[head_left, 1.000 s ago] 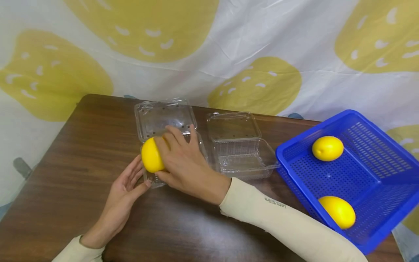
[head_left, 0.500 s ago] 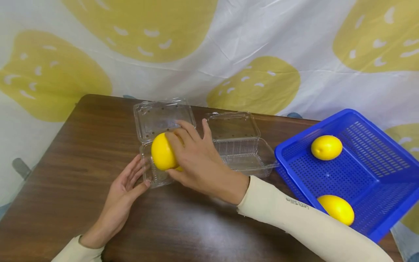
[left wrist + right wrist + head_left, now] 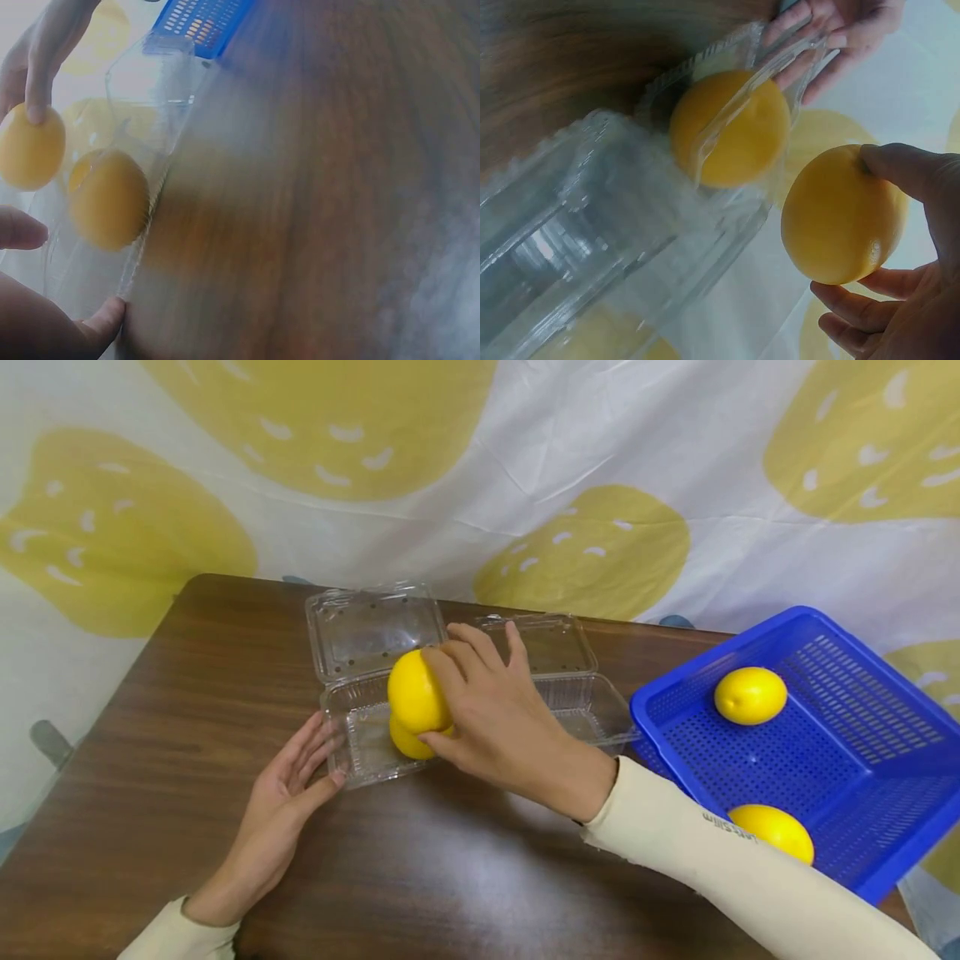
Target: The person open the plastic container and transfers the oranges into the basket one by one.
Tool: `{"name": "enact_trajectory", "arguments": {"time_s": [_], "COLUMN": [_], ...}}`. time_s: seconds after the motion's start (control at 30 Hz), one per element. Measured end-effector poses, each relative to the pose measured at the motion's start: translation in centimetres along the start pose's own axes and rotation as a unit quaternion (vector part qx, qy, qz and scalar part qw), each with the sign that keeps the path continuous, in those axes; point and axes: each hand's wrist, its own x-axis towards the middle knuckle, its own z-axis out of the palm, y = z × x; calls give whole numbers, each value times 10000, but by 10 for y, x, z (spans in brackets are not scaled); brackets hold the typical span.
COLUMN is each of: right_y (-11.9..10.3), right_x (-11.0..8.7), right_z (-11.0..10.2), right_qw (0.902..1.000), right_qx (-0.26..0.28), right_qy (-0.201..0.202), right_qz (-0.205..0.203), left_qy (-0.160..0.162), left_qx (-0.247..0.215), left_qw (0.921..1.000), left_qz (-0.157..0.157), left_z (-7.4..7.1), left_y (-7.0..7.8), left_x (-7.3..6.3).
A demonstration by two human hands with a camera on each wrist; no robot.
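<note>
My right hand (image 3: 510,718) grips a yellow lemon (image 3: 417,692) between thumb and fingers, above a clear plastic clamshell box (image 3: 366,752) whose lid stands open at the back. Inside that box sits a second lemon (image 3: 407,743), partly hidden below the held one. The right wrist view shows the held lemon (image 3: 840,217) apart from the lemon in the box (image 3: 727,131). At the box's left end, my left hand (image 3: 281,802) touches the wall with loosely extended fingers, its thumb at the near corner. In the left wrist view this thumb (image 3: 105,322) rests against the box's edge.
Another opened clear clamshell box (image 3: 592,710) stands to the right, partly behind my right hand. Farther right is a blue perforated basket (image 3: 825,860) with two lemons, one (image 3: 751,696) at the back and one (image 3: 776,832) partly behind my sleeve. A patterned cloth (image 3: 585,560) hangs behind the table.
My right hand has carried its lemon to the right, from the box's left end to above the lemon inside, which now shows. My left hand has stayed put.
</note>
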Motion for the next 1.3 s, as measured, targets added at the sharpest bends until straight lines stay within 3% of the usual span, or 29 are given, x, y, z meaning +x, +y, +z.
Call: {"name": "enact_trajectory", "arguments": {"time_s": [0.9, 1.3], "right_y": [60, 86], "right_x": [-55, -88], "right_z": [-31, -52], "right_qw": [9944, 9908], "right_qx": [193, 207], "right_qy": [-95, 210], "right_qz": [1034, 1325], "left_qy": [-29, -52], "left_qx": [-54, -12], "left_qw": [9999, 9999], "left_qz": [83, 89], "left_z": [-1, -1], "left_y": [0, 1], "left_x": [1, -1]}}
